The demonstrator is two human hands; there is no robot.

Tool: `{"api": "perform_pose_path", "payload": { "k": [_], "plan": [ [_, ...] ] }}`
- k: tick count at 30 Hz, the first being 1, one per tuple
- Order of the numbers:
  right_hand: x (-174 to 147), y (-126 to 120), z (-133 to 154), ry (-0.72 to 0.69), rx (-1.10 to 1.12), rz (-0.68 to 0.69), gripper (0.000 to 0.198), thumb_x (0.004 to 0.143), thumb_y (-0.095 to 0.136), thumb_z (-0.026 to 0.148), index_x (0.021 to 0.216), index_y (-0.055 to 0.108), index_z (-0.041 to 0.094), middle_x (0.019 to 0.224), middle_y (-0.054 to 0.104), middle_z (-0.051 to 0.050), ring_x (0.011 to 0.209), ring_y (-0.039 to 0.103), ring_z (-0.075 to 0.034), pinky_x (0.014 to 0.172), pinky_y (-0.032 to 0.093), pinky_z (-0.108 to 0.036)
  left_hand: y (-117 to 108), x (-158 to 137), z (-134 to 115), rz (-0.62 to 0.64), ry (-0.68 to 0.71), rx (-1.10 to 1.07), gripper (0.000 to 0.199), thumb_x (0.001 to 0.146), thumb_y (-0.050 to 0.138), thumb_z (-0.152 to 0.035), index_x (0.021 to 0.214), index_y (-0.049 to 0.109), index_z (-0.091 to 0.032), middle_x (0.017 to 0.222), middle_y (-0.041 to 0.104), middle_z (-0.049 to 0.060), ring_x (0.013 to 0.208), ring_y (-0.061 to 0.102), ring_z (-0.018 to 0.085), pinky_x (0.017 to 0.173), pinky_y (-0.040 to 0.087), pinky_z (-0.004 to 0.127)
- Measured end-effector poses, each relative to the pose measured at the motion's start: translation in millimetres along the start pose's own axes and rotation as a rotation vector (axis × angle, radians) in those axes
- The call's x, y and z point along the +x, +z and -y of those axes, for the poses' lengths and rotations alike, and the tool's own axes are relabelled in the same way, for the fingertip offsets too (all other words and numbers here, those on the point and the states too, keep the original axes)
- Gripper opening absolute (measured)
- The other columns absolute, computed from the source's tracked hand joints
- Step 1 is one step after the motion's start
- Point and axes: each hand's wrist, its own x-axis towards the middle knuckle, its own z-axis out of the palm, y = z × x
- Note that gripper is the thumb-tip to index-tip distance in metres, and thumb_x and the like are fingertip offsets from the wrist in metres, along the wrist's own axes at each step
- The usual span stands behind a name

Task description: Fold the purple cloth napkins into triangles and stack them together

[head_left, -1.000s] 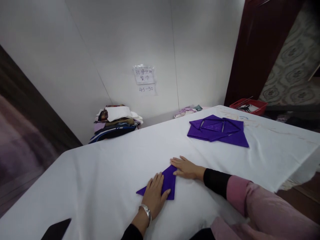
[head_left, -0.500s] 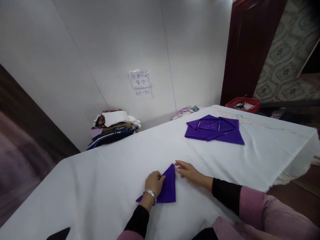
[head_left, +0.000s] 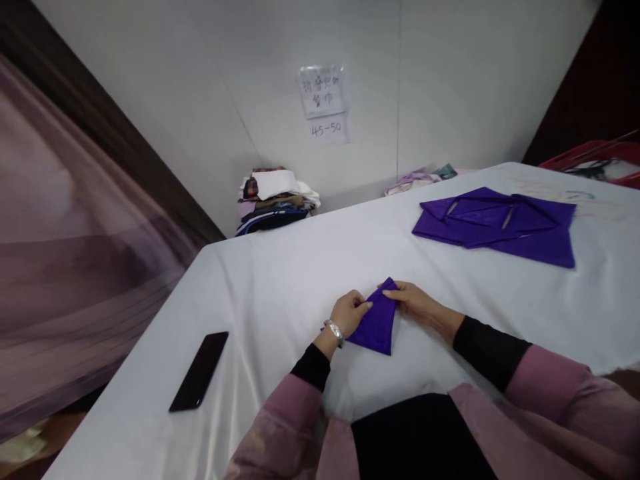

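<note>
A purple cloth napkin (head_left: pixel 376 328), folded into a triangle-like shape, is between my hands over the white tablecloth. My left hand (head_left: pixel 349 313), with a silver bracelet at the wrist, pinches its upper left edge; the hand covers part of the left side. At the top right corner, the thumb and fingers of my right hand (head_left: pixel 411 299) are closed on the cloth. Farther back to the right lie more purple napkins (head_left: pixel 537 243), folded flat and overlapping.
A black phone (head_left: pixel 200 371) lies on the white tablecloth (head_left: pixel 280 280) at the left. Behind the table edge sit a stack of folded clothes (head_left: pixel 275 200) and pinkish cloths (head_left: pixel 417 181). A red basket (head_left: pixel 575 157) is at the far right. Sheer curtain (head_left: pixel 75 267) hangs left.
My right hand, open beside the napkin before, now grips its top right corner. My left hand still holds the cloth. The view has swung left and down, bringing the whole phone into sight.
</note>
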Motion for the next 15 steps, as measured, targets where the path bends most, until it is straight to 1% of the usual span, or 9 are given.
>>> {"api": "perform_pose_path", "payload": {
  "k": [3,5,7,10,12,15],
  "plan": [
    [1.8,-0.4,-1.3,-0.011,-0.027,-0.048,0.027,0.064,0.075,0.035,0.080,0.066,0.015,0.072,0.066,-0.001,0.066,0.059,-0.013,0.070,0.045,-0.029,-3.2,-1.5,6.1,0.050,-0.025,-0.031,0.022,0.072,0.061,-0.038,0.080,0.059,-0.018,0.062,0.059,-0.003,0.057,0.052,0.011,0.052,0.038,0.023],
    [2.0,-0.9,-2.3,-0.022,-0.042,-0.068,0.029,0.065,0.074,0.038,0.080,0.066,0.016,0.073,0.065,-0.001,0.066,0.059,-0.013,0.069,0.046,-0.029,-5.5,-3.0,11.6,0.090,-0.041,-0.056,0.025,0.073,0.060,-0.040,0.085,0.062,-0.018,0.067,0.063,-0.001,0.060,0.056,0.013,0.054,0.041,0.024],
    [1.6,-1.7,-2.9,-0.022,-0.049,-0.067,0.032,0.066,0.073,0.040,0.088,0.066,0.017,0.077,0.066,-0.001,0.068,0.059,-0.013,0.068,0.046,-0.028,-7.0,-4.6,16.6,0.106,-0.047,-0.084,0.024,0.075,0.058,-0.040,0.084,0.064,-0.018,0.072,0.066,0.000,0.063,0.057,0.013,0.056,0.043,0.024],
    [0.6,-4.4,-3.3,-0.005,-0.047,-0.035,0.037,0.068,0.072,0.038,0.100,0.063,0.020,0.086,0.067,-0.002,0.075,0.062,-0.015,0.071,0.048,-0.029,-7.4,-6.5,21.1,0.097,-0.044,-0.129,0.024,0.077,0.055,-0.039,0.081,0.064,-0.017,0.071,0.066,0.000,0.063,0.057,0.013,0.057,0.043,0.024],
    [0.1,-7.2,-3.7,0.011,-0.043,-0.031,0.039,0.067,0.073,0.036,0.102,0.062,0.021,0.089,0.067,-0.003,0.079,0.063,-0.016,0.074,0.049,-0.031,-7.3,-7.4,22.0,0.088,-0.048,-0.145,0.023,0.077,0.056,-0.039,0.080,0.064,-0.017,0.071,0.066,0.000,0.063,0.057,0.013,0.057,0.044,0.024],
    [-0.4,-9.9,-3.8,0.018,-0.032,-0.047,0.040,0.065,0.075,0.032,0.101,0.061,0.021,0.090,0.068,-0.003,0.082,0.064,-0.018,0.079,0.049,-0.033,-7.8,-7.3,21.0,0.088,-0.051,-0.154,0.023,0.077,0.057,-0.038,0.080,0.064,-0.017,0.072,0.066,0.001,0.064,0.058,0.013,0.058,0.045,0.024]
  ]
}}
